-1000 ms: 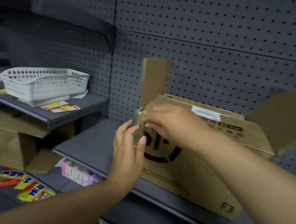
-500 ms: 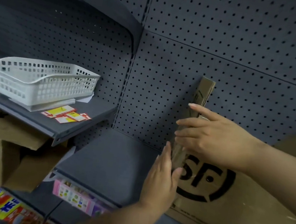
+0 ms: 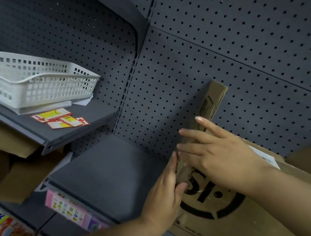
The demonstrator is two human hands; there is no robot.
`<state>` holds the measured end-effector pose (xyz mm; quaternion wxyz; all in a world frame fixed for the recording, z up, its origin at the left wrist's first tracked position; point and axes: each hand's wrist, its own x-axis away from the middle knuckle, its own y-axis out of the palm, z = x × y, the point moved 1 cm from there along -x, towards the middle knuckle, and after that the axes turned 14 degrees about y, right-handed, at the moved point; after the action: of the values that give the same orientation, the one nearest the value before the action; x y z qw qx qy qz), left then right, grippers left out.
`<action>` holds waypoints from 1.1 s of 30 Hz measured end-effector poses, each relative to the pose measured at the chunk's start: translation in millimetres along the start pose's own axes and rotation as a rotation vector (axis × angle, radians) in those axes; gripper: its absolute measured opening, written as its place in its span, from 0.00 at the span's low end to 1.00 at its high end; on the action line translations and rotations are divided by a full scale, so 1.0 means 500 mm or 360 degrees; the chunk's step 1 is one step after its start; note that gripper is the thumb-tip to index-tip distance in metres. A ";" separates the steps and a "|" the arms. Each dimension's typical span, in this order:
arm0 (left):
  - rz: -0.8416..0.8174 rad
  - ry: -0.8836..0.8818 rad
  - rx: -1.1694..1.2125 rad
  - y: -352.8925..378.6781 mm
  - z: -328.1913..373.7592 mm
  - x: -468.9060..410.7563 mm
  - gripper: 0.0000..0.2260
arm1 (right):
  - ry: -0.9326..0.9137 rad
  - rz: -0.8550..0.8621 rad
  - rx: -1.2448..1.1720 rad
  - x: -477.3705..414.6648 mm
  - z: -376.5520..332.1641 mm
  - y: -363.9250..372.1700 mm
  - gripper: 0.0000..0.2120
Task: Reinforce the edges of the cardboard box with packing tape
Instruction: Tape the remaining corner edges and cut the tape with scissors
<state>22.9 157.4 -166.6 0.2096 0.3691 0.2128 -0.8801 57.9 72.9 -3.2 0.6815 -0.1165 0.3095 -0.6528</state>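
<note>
Head view puts the cardboard box [image 3: 236,222] at the lower right of the frame, on the grey shelf [image 3: 104,175], with one flap [image 3: 213,100] upright. Neither grip pinches anything. The left hand [image 3: 164,198] lies flat along the box's near corner edge, and the right hand [image 3: 219,158] presses straight fingers across it, over glossy clear tape [image 3: 181,173]. The board looks light and stiff, though its edges would likely crush, so it is best braced on the flat faces beside the corner.
</note>
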 end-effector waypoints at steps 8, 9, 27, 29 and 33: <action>0.0037 -0.0069 0.0044 0.000 0.003 0.003 0.36 | 0.0959 0.0540 -0.0517 0.087 -0.052 0.006 0.12; 0.0038 -0.0079 0.0038 0.000 0.005 0.004 0.36 | 0.1030 0.0519 -0.0538 0.087 -0.061 0.007 0.12; 0.0035 -0.0038 -0.0005 -0.002 0.011 0.003 0.26 | 0.1759 0.0491 -0.1030 0.025 -0.101 0.005 0.08; 0.0037 -0.0045 -0.0009 -0.001 0.011 0.004 0.27 | 0.1668 0.0528 -0.0889 0.030 -0.103 0.013 0.07; 0.0041 -0.0021 -0.0034 -0.002 0.012 0.005 0.26 | 0.1513 0.0513 -0.0724 0.028 -0.101 0.015 0.10</action>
<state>17.2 154.5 -164.5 0.2262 0.3636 0.2162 -0.8774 34.6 72.6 -50.6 0.5157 0.0957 0.7305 -0.4374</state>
